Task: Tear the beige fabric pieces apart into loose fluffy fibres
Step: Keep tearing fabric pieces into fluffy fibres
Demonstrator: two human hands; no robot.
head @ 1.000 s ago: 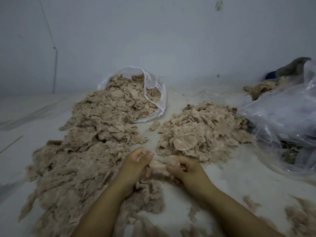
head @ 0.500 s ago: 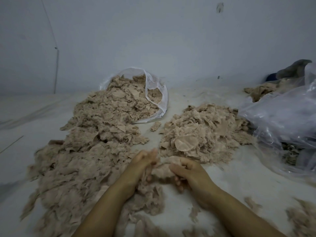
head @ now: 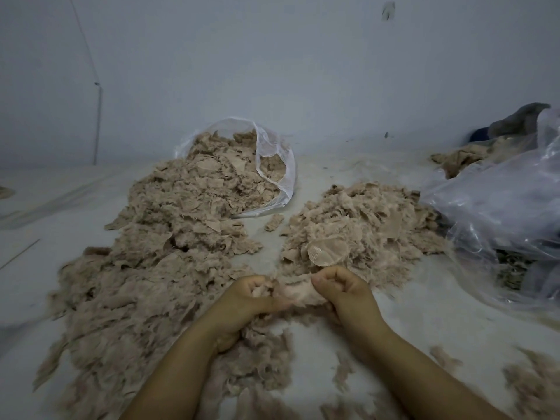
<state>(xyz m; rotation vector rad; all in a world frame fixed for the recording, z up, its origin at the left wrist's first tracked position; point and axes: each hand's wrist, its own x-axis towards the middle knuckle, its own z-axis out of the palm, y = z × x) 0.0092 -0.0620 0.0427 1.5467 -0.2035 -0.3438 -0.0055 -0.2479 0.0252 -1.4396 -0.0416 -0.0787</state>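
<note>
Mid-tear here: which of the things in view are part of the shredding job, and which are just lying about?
In the job:
left hand and right hand, both gripping the fabric piece
left heap
right heap
open bag of pieces

Lying about:
crumpled plastic bags
grey cloth

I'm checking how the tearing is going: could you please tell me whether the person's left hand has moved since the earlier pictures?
Yes. The left hand has curled into a fist gripping the beige fabric piece, its fingertips pulled back from the right-hand beige fibre pile.
</note>
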